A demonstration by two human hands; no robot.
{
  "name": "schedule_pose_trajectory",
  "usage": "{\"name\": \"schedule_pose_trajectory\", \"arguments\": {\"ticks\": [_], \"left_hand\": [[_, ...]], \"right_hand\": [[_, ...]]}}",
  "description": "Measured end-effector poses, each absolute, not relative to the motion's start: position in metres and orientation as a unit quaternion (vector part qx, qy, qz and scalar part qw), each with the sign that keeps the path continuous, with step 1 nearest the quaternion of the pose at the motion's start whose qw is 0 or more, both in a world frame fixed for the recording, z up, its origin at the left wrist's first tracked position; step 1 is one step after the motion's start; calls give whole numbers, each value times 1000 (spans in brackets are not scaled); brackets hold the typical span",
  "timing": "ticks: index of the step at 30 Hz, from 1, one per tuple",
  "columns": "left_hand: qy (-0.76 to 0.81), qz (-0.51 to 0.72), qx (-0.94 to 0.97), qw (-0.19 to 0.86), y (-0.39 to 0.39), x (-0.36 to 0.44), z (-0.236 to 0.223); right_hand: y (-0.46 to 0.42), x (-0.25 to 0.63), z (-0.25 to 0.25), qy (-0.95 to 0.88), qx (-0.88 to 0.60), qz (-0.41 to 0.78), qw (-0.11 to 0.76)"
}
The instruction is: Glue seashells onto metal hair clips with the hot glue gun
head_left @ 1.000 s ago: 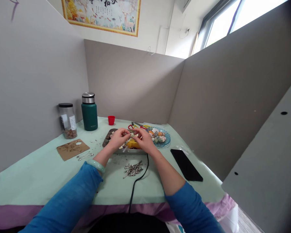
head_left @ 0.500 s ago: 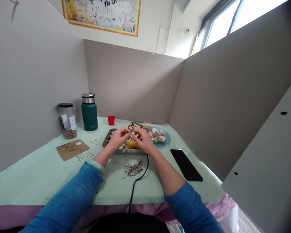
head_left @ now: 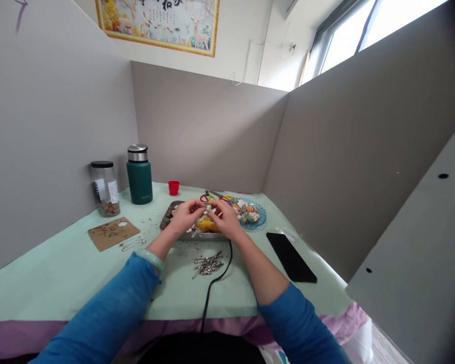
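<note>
We hold 1 small pale piece (head_left: 208,208) over the metal tray (head_left: 197,236), toward the far middle of the surface (head_left: 79,283). The left hand (head_left: 188,216) and right hand (head_left: 225,218) both close narrow on it at the fingertips; its finer detail is too small to tell. We judge it light, stiff and perhaps brittle, like the shell-like bits (head_left: 250,216) on the blue plate (head_left: 263,218) to the right, so a gentle hold at its left and right edges suits it.
</note>
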State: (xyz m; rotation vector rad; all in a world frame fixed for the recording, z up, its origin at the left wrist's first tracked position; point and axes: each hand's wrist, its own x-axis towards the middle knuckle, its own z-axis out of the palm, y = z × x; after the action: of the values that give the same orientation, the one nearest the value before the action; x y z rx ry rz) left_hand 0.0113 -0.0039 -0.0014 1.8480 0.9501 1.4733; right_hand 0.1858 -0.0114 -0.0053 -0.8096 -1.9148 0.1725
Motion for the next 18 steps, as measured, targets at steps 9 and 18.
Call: {"name": "schedule_pose_trajectory", "arguments": {"ticks": [9, 18], "left_hand": [[363, 542, 724, 226, -4, 10, -2], [373, 540, 728, 198, -8, 12, 0]], "right_hand": [[-13, 186, -4, -793, -328, 79, 508], [-13, 186, -4, -792, -326, 79, 511]]}}
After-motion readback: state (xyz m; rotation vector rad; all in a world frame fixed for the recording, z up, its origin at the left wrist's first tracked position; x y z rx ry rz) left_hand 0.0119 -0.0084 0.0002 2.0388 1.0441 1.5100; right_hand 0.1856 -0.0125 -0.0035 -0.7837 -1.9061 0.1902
